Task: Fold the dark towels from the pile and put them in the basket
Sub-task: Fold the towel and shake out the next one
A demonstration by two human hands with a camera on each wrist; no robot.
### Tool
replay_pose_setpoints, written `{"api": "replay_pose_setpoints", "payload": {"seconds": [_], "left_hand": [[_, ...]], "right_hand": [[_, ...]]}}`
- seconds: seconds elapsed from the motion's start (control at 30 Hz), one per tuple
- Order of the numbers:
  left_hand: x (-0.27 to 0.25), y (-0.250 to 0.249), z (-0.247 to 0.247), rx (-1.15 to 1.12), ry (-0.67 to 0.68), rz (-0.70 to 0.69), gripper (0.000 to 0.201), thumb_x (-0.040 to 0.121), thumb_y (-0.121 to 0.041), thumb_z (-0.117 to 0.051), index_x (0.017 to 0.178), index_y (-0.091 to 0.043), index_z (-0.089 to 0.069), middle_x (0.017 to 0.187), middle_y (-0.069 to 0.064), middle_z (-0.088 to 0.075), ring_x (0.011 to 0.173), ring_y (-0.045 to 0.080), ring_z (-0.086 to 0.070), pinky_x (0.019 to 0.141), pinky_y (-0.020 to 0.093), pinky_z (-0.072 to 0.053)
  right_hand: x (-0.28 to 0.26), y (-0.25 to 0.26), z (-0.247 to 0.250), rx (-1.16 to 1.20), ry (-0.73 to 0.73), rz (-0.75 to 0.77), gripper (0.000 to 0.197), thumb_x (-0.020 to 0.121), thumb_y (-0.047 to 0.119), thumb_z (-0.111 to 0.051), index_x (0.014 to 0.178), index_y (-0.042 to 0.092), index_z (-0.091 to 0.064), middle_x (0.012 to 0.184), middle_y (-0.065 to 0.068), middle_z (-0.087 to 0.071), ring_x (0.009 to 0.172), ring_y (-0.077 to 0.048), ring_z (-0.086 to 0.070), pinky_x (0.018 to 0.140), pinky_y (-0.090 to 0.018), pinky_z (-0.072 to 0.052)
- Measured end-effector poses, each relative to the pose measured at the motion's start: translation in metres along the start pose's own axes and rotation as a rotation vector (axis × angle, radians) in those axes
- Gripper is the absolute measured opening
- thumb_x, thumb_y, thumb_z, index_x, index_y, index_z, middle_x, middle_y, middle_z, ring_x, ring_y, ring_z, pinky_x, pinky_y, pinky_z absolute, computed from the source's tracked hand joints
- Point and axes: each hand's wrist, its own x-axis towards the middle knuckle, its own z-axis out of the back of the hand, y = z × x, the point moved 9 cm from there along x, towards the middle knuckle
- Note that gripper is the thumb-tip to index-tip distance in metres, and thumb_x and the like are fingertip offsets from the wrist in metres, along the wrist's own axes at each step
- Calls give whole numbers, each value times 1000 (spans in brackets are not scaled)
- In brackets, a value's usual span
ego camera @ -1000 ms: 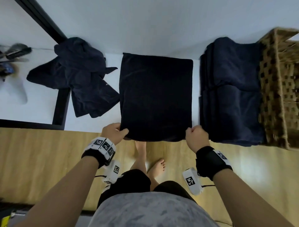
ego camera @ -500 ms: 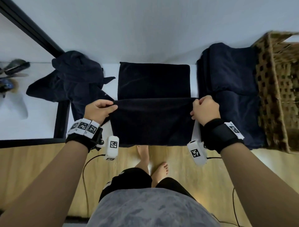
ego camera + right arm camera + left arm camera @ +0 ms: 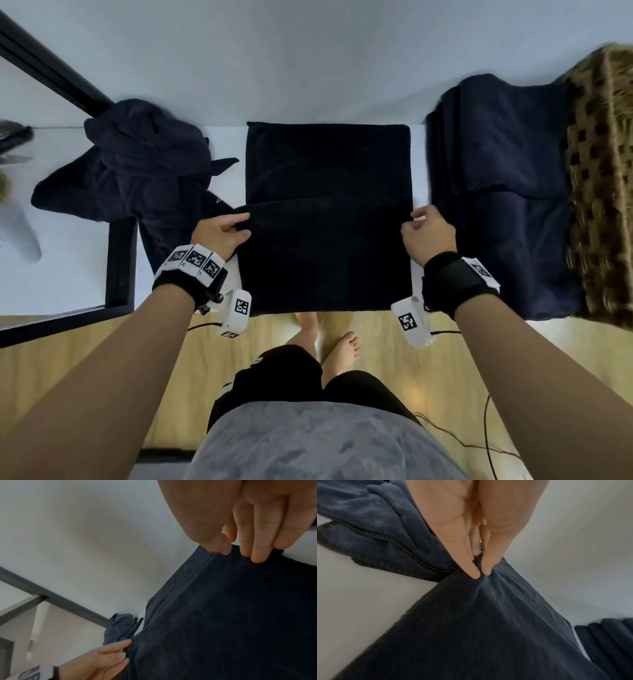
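At the centre of the frame the dark towel (image 3: 327,219) lies half-folded on the white surface (image 3: 418,161), the left hand (image 3: 219,233) and right hand (image 3: 426,236) each pinching a corner of its limp, light, grippy cloth, best held there.

The towel (image 3: 327,246) is looking like soft matt cloth with a short fuzzy pile, and a stitched hem is running along its edge. The pile (image 3: 137,171) is showing the same plush dark fabric, with a thick corded seam in the left wrist view. The basket (image 3: 603,192) is appearing woven from rough brown fibre. The table (image 3: 418,164) is looking smooth, white and matt. The floor (image 3: 85,349) is showing light wood, slightly glossy.
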Motion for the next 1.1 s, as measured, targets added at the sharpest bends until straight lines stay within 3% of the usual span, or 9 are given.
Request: {"api": "replay_pose_setpoints", "payload": {"seconds": [0.17, 0.27, 0.4, 0.53, 0.6, 0.67, 0.83, 0.93, 1.1], "left_hand": [[-26, 6, 10, 72, -176, -73, 29, 85, -13, -70, 112, -25, -70, 112, -3, -68, 98, 3, -62, 80, 8, -40], [-52, 14, 10, 188, -256, -143, 20, 87, -12, -68, 106, -19, -72, 110, 4, -63, 84, 9, -60, 79, 17, -42], [-83, 55, -4, 199, -209, 3, 5, 88, -24, -66, 89, -19, -69, 82, -5, -63, 68, 9, -57, 63, 16, -40], [-111, 102, -20, 202, -118, 186, 9, 87, -29, -64, 84, -22, -68, 76, -1, -68, 73, 17, -65, 62, 25, -49], [-120, 116, -28, 189, -107, 216, 14, 88, -26, -62, 93, -17, -71, 83, 2, -71, 76, 21, -67, 72, 30, -54], [-124, 127, -37, 169, -96, 248, 22, 89, -26, -62, 105, -13, -70, 89, 2, -72, 73, 20, -69, 65, 23, -50], [-126, 137, -52, 46, -57, 310, 25, 82, -42, -70, 99, -24, -70, 75, -13, -68, 61, 3, -65, 55, 19, -42], [-122, 138, -55, -39, -45, 319, 19, 80, -37, -72, 90, -22, -72, 75, -9, -69, 71, 12, -68, 66, 27, -52], [-124, 121, -42, -79, -34, 325, 26, 72, -39, -65, 68, -14, -59, 73, 0, -60, 77, 23, -58, 80, 38, -51]], "right_hand": [[-41, -14, -9, 17, -37, 119, 21, 84, 30, -72, 93, 17, -58, 84, 2, -64, 78, -12, -61, 67, -18, -44], [-66, -45, -32, -109, 145, 91, 27, 80, 44, -75, 74, 21, -61, 69, 7, -62, 67, -5, -58, 51, -9, -35], [-92, -102, -55, -193, 390, -11, 30, 84, 44, -71, 74, 16, -72, 72, 2, -69, 76, -13, -66, 65, -21, -47], [-96, -147, -51, -119, 310, -175, 38, 88, 39, -67, 115, 12, -67, 80, 2, -71, 87, -17, -69, 88, -28, -49], [-95, -161, -49, -68, 235, -245, 51, 86, 41, -67, 130, 16, -58, 77, 8, -67, 91, -17, -69, 87, -29, -47], [-95, -173, -50, 52, 176, -325, 59, 81, 43, -71, 133, 19, -55, 75, 11, -66, 91, -16, -69, 85, -31, -50], [-92, -178, -60, 265, 167, -354, 27, 76, 39, -79, 97, 26, -69, 84, 7, -72, 87, -15, -70, 93, -41, -55], [-93, -168, -55, 267, 147, -308, 12, 77, 34, -77, 73, 29, -66, 85, 6, -72, 93, -21, -68, 93, -41, -54], [-98, -141, -38, 227, 174, -262, 21, 83, 33, -63, 79, 12, -67, 87, -6, -70, 89, -25, -64, 85, -40, -53]]}}
